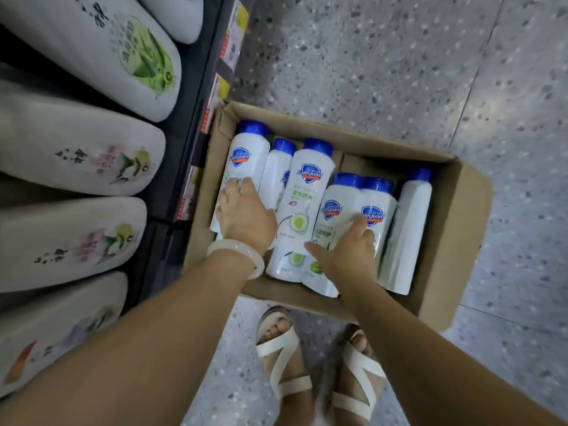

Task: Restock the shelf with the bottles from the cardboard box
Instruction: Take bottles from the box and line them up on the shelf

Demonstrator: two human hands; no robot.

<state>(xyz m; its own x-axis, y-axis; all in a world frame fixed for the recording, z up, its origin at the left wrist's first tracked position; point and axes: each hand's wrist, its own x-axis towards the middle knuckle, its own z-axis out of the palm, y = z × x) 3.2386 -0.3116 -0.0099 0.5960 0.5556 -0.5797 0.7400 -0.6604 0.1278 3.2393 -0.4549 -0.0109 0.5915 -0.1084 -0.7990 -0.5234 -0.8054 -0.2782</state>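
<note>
Your left hand (242,216) grips the leftmost bottle (242,167) in the cardboard box (455,229) on the floor (384,66). Your right hand (350,253) wraps a middle bottle (333,216). The shelf (196,96) sits just left of the box.

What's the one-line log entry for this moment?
stage: picking | left hand: on leftmost bottle | right hand: on bottle right of centre | cardboard box: on floor, six bottles visible
</note>
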